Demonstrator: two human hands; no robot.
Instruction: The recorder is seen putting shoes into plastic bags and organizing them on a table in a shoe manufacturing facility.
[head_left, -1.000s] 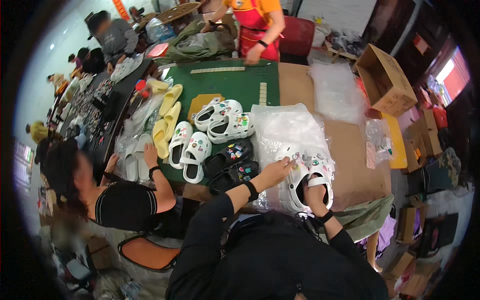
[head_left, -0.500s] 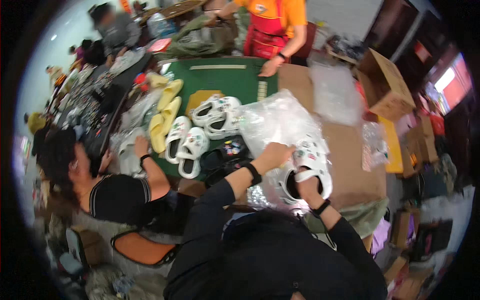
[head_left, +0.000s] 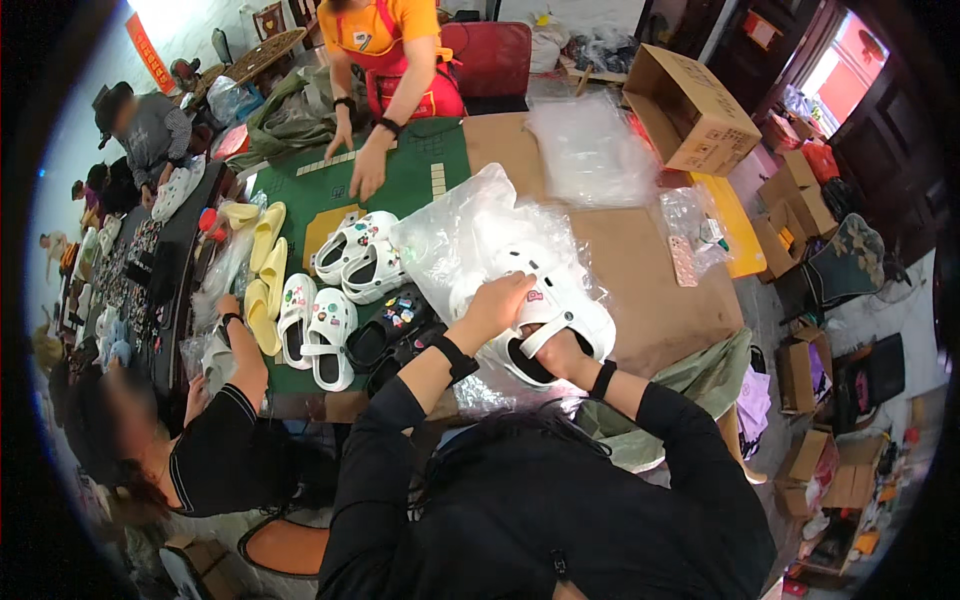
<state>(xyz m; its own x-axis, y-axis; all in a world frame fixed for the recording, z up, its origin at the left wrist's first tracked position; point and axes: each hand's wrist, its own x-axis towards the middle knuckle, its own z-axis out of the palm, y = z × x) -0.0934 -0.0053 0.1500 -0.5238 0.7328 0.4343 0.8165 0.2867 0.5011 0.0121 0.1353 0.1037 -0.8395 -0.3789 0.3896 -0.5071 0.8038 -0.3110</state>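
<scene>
A white clog (head_left: 572, 300) with dark round vent holes lies on crinkled clear plastic bags (head_left: 455, 225) in front of me. My right hand (head_left: 562, 357) reaches into its foot opening, under the heel strap, and holds it from inside; those fingers are hidden. On top of the upper, my left hand (head_left: 500, 302) has its fingertips closed at a small pink charm (head_left: 535, 296). Left of my left forearm sit black clogs (head_left: 400, 318) with colourful charms. Beside them are white charm-covered clogs (head_left: 330, 322), with another white pair (head_left: 365, 252) behind.
Yellow slides (head_left: 264, 265) line the green mat's (head_left: 420, 160) left side. Across the table, a person in orange touches pale strips (head_left: 340, 160). Another person at left handles a light shoe (head_left: 216, 362). Stacked clear bags (head_left: 590, 150), a pink card (head_left: 682, 260) and an open carton (head_left: 690, 110) lie right.
The view has shifted. My left hand has come from beside the white clog onto its upper, and the clog is tilted differently. The person across now has both hands at the mat.
</scene>
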